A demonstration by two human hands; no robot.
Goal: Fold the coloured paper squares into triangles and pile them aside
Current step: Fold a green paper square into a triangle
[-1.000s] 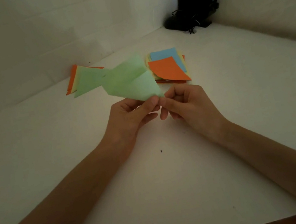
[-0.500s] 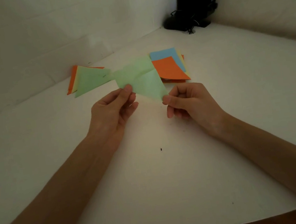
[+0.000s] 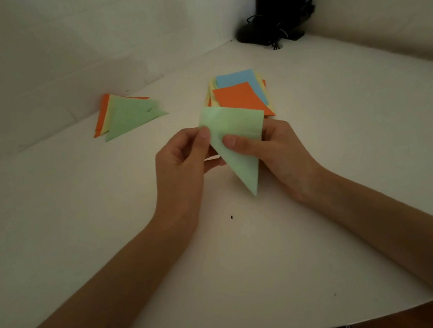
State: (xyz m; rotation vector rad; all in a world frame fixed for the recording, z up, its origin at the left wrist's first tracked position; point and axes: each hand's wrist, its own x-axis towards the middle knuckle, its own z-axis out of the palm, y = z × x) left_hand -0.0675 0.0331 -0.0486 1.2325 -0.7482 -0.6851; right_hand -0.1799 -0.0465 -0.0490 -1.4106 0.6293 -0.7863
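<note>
Both hands meet above the white table (image 3: 226,270), holding a green paper (image 3: 242,164) folded to a triangle, its long point hanging down toward the person. The left hand (image 3: 181,166) pinches the sheet's upper left edge, thumb on top and fingers curled. The right hand (image 3: 281,148) grips the right side, thumb pressed on the front face and fingers behind. A pile of folded triangles (image 3: 128,115) lies beyond and left of the left hand. The stack of unfolded squares (image 3: 241,93), orange and blue uppermost, lies just beyond both hands.
</note>
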